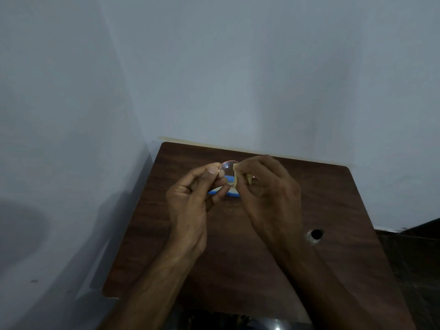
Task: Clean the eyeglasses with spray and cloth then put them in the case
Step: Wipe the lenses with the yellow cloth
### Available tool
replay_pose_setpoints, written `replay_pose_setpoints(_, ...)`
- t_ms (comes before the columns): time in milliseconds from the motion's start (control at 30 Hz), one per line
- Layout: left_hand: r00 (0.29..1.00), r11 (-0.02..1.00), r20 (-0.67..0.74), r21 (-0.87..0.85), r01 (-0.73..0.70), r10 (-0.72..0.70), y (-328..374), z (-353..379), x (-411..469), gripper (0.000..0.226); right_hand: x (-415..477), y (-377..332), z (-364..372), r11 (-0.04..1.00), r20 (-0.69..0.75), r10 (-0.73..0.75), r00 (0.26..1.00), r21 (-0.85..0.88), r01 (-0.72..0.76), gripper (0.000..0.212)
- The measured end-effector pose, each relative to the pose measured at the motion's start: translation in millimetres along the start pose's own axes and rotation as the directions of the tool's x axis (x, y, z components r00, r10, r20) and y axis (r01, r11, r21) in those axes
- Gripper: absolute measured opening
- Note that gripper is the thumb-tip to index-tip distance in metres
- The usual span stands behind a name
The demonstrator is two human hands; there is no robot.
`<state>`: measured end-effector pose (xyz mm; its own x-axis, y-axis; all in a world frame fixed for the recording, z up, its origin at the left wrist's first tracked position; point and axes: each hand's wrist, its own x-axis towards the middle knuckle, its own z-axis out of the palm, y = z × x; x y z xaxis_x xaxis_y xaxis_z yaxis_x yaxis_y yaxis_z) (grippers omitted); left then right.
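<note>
We hold the eyeglasses up off the counter, between our two hands and above its far half, so that one lens faces us and can be reached. Our left hand pinches the thin reddish rim at the outer edge of that lens, thumb toward us and fingertips behind, the other fingers curled loosely below. Gripping at the rim, we judge, spares the glass fresh fingerprints and steadies the frame against the rubbing. Our right hand is curled round a small pale yellow cloth, bunched between thumb and fingertips and set against the right side of the lens. That suits wiping with a padded point, not a flat sheet. So the eyeglasses sit just between the hands, touching the left thumb at their left edge and the cloth at their right. The second lens and the temples are mostly hidden behind the right hand. Directly below, on the counter, lies a flat blue thing, partly covered by our fingers; it may be the case, but we cannot tell. Nearer us on the right the counter has a round hole. We judge the task to be at the wiping step, with the casing not yet done.
</note>
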<state>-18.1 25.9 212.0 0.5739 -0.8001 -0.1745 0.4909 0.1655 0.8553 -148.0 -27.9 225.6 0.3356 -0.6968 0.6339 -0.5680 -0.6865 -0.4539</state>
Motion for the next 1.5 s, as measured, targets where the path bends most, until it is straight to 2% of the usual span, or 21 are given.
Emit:
replay_pose_setpoints(167,1.000,1.000,-0.010,0.019,-0.018,0.018,-2,1,3,0.019,-10,-12,1,0.996,0.060,-0.086,0.994,-0.020,0.087,0.019)
replay_pose_setpoints(267,1.000,1.000,0.005,-0.015,-0.006,0.006,-2,3,3,0.029,-1,-2,-3,0.998,0.014,-0.035,0.999,-0.059,0.036,0.013)
replay_pose_setpoints(333,1.000,0.999,-0.004,-0.034,-0.009,0.008,-3,3,2,0.033,2,-1,-3,0.998,0.035,-0.031,0.999,-0.052,0.032,0.014)
replay_pose_setpoints(400,1.000,0.998,-0.018,-0.056,0.000,-0.001,-1,3,2,0.025,-2,-5,-6,0.998,0.060,-0.062,0.996,0.006,0.061,0.014)
replay_pose_setpoints(500,1.000,0.997,-0.011,-0.079,0.016,-0.017,2,3,1,0.010,-2,5,-20,1.000,-0.055,-0.004,0.998,0.026,0.005,0.008)
replay_pose_setpoints(600,1.000,0.997,0.013,-0.080,-0.004,0.005,5,4,-2,0.017,8,23,-22,0.994,-0.142,0.080,0.987,-0.062,-0.089,0.008)
replay_pose_setpoints(767,1.000,0.997,0.005,-0.073,-0.008,0.008,6,5,-2,0.029,1,10,-12,1.000,-0.053,-0.016,0.998,-0.018,0.015,0.010)
replay_pose_setpoints(967,0.999,0.998,0.031,-0.061,-0.013,0.015,9,5,-5,0.020,12,17,-18,0.996,-0.121,0.038,0.992,-0.079,-0.048,0.003)
replay_pose_setpoints(1100,1.000,0.998,0.006,-0.061,-0.012,0.012,11,3,-5,0.021,1,5,-13,0.998,0.001,-0.039,0.999,-0.047,0.039,0.011)
replay_pose_setpoints(1233,0.999,0.998,0.026,-0.053,-0.022,0.023,13,1,-6,0.017,8,16,-18,0.995,-0.098,0.073,0.993,-0.062,-0.079,0.007)
replay_pose_setpoints(1300,0.999,0.999,0.034,-0.047,-0.027,0.028,13,0,-7,0.017,12,11,-15,0.997,-0.103,0.050,0.993,-0.045,-0.055,0.004)
replay_pose_setpoints(1400,0.997,0.998,0.034,-0.010,-0.062,0.063,16,0,-5,0.018,9,-1,-13,0.999,-0.034,-0.029,0.999,-0.016,0.029,0.010)
replay_pose_setpoints(1500,0.991,0.991,0.074,0.056,-0.119,0.115,19,0,-5,0.011,17,13,-19,0.999,-0.102,0.049,0.994,-0.017,-0.051,0.004)
